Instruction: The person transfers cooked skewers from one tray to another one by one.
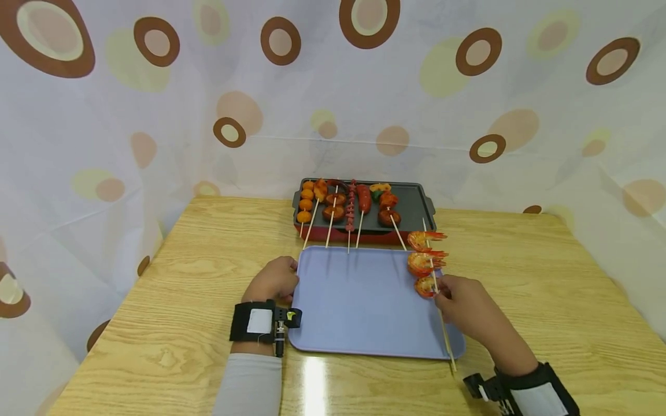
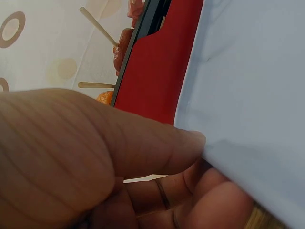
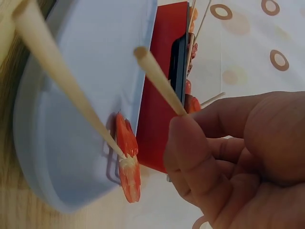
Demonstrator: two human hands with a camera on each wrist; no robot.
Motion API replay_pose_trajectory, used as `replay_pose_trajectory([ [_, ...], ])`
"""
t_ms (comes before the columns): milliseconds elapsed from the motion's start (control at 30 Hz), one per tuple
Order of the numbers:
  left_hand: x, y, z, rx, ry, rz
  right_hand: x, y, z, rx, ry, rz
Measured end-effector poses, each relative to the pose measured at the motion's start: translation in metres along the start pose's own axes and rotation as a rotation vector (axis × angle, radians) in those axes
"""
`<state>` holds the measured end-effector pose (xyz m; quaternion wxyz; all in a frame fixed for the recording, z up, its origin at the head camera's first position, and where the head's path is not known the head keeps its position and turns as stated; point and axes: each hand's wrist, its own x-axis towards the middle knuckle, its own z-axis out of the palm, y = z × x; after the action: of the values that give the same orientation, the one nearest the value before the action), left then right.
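A pale blue tray [image 1: 359, 312] lies on the table in front of a small grill. My left hand [image 1: 273, 280] grips the tray's left edge; in the left wrist view its thumb [image 2: 162, 148] presses the rim and the other fingers curl below. Over the tray's right side, my right hand [image 1: 463, 303] pinches a thin wooden skewer [image 3: 162, 81] between thumb and forefinger. Orange shrimps [image 1: 424, 264] on a skewer extend from near that hand toward the grill. In the right wrist view a second stick [image 3: 71, 81] runs to a shrimp [image 3: 127, 162], apart from the pinching fingertips.
The red-sided grill [image 1: 413, 202] stands at the table's back edge. Several skewers of sausage [image 1: 363, 199], orange balls [image 1: 305, 205] and other food lie on it, sticks pointing forward over the tray's far rim. A patterned cloth [image 1: 333, 86] hangs behind the wooden table [image 1: 182, 312].
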<state>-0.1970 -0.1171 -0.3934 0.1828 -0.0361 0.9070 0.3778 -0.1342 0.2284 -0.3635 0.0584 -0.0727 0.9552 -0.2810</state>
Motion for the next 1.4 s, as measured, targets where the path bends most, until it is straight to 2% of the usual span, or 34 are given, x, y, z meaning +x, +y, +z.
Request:
replay_pose_trajectory([
  [333,0.003,-0.002,0.002,0.007,0.001,-0.019,-0.004,0.0,0.002,-0.032,-0.08,0.003],
  [500,0.003,-0.001,0.002,0.0,-0.002,-0.018,-0.001,-0.001,0.003,-0.045,-0.12,0.033],
  [1400,-0.001,0.003,-0.001,-0.001,-0.005,-0.01,0.003,0.002,0.017,-0.032,-0.105,0.015],
])
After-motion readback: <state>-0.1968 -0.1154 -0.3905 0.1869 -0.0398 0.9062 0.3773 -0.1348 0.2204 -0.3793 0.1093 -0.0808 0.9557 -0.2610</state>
